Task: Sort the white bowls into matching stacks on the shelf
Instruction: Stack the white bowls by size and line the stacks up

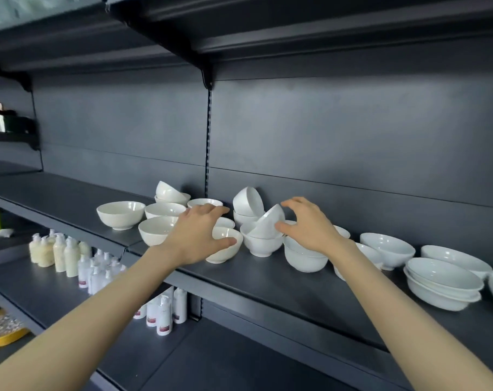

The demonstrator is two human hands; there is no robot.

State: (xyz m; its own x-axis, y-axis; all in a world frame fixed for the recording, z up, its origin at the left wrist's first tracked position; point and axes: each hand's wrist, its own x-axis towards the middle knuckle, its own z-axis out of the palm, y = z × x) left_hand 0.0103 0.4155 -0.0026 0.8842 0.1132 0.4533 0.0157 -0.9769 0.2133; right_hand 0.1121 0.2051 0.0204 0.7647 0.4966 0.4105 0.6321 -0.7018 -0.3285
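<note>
Left grip (200, 235), released, is hovering over a small bowl (225, 251) and right grip (310, 225), released, is cupping toward a tilted bowl (267, 224); on the shelf (267, 280) most bowls (121, 214) are lying unsorted, one stack (442, 286) standing at right.

Both hands (198, 235) (310, 225) outstretched, fingers (211, 210) spread

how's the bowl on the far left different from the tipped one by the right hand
The far-left bowl stands upright on the shelf; the tipped bowl lies tilted inside a second bowl. The far-left bowl stands alone and untouched; the tipped bowl has the right hand at it. Both are white, deep and round.
</note>
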